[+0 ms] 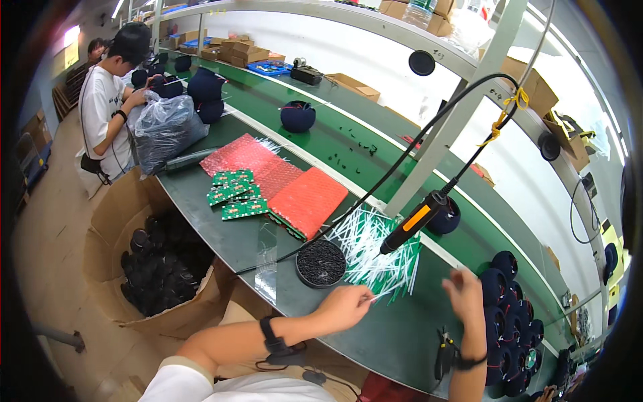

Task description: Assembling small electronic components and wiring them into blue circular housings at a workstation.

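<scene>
My left hand (345, 307) is closed in a pinch on a thin white strip (380, 293) at the near edge of a pile of white and green strips (365, 244). Just left of that hand stands a round dish of small black screws or similar pieces (321, 263). My right hand (463, 295) is raised, its fingers loosely curved and apart, with nothing visible in it. Dark blue rounded housings (495, 287) are stacked to its right. Below it, pliers with black and yellow handles (442, 355) lie on the bench. An electric screwdriver (415, 222) hangs over the strips.
Red bubble-wrap packs (308, 201) and green circuit boards (234, 194) lie on the bench (429, 328). A green conveyor (355, 154) runs behind, carrying another housing (297, 116). A carton of black parts (161, 268) stands at left. Another person (110, 107) works farther along.
</scene>
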